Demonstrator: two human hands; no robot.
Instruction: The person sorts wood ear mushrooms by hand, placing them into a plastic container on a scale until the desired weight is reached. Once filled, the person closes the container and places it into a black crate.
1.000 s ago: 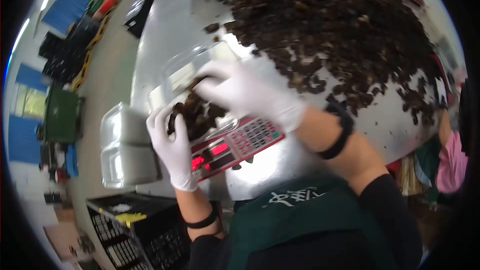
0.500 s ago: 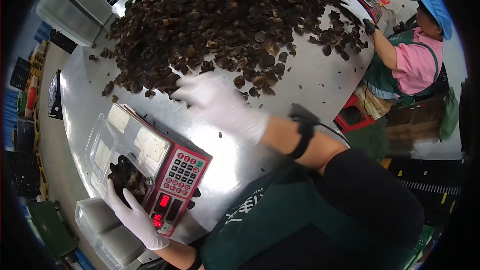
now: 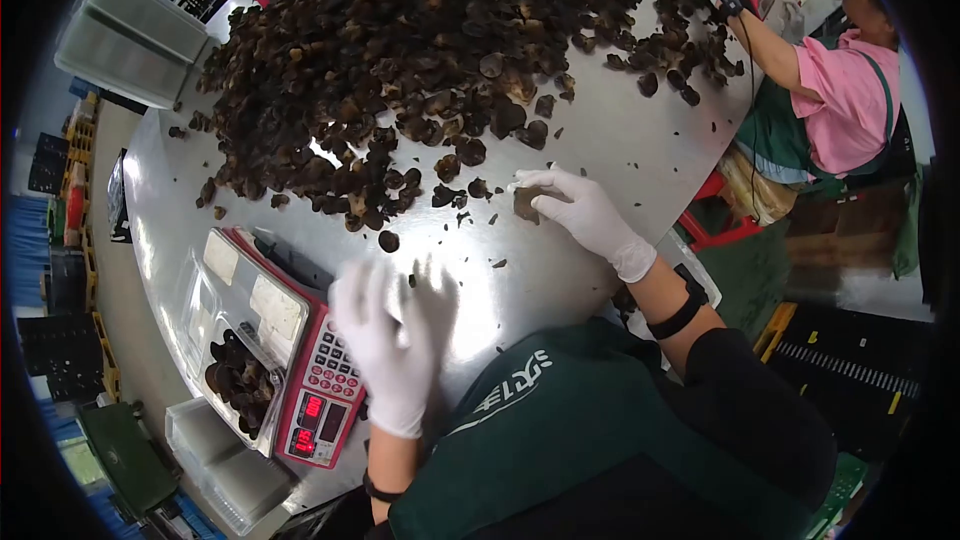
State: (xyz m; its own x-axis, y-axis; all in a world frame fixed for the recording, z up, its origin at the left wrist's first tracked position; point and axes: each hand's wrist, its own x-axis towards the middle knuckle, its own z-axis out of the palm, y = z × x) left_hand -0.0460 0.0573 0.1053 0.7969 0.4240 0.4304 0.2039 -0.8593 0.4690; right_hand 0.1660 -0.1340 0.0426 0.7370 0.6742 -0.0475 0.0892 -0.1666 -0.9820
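Gloved in white, my left hand (image 3: 385, 350) is raised over the right edge of the red scale (image 3: 322, 380); it is blurred, its fingers look spread and nothing shows in them. My right hand (image 3: 585, 215), also gloved, pinches a brown mushroom piece (image 3: 527, 204) above the metal table (image 3: 600, 130). On the scale rests an open clear plastic box (image 3: 262, 435) holding dark mushrooms (image 3: 238, 382). A large heap of dark mushrooms (image 3: 400, 50) lies beyond both hands, with loose pieces scattered in front of it.
Stacked clear containers (image 3: 130, 35) stand at the upper left, and more clear boxes (image 3: 225, 465) sit below the scale. A co-worker in pink (image 3: 845, 100) reaches to the heap from the right, near another red scale. A red stool (image 3: 715, 225) stands below.
My left hand has left the plastic box and moved right and up. My right hand has moved right, away from the heap's front edge, and now holds a mushroom piece. The co-worker's hand shifted slightly.
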